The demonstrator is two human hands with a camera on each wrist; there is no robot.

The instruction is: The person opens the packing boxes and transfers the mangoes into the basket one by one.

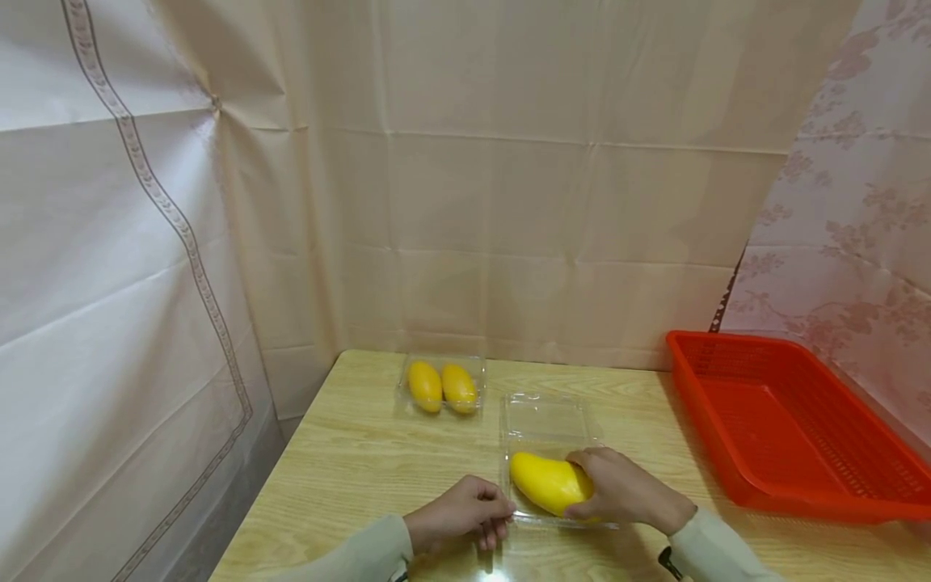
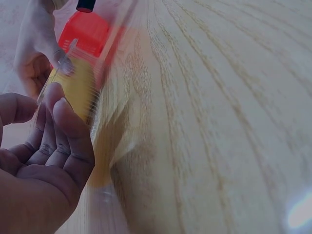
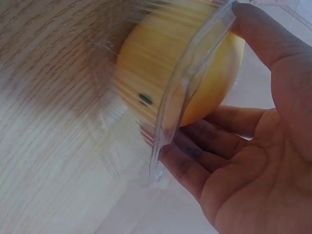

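A large yellow mango (image 1: 547, 482) lies slantwise in the base of a clear plastic clamshell box (image 1: 545, 417), whose lid is folded back flat on the far side. My right hand (image 1: 624, 490) holds the mango's right end, thumb and fingers on either side of it. The right wrist view shows a dark stem spot on the mango (image 3: 161, 63) through the plastic, with the box rim (image 3: 183, 83) crossing in front. At the box's near left corner, my left hand (image 1: 465, 511) pinches the rim between thumb and fingers.
Farther back on the wooden table (image 1: 349, 453), another clear box (image 1: 481, 373) contains two smaller yellow mangoes (image 1: 425, 385). A red plastic basket (image 1: 735, 440) stands along the right side. Cloth curtains (image 1: 509, 202) hang behind the table and on both sides.
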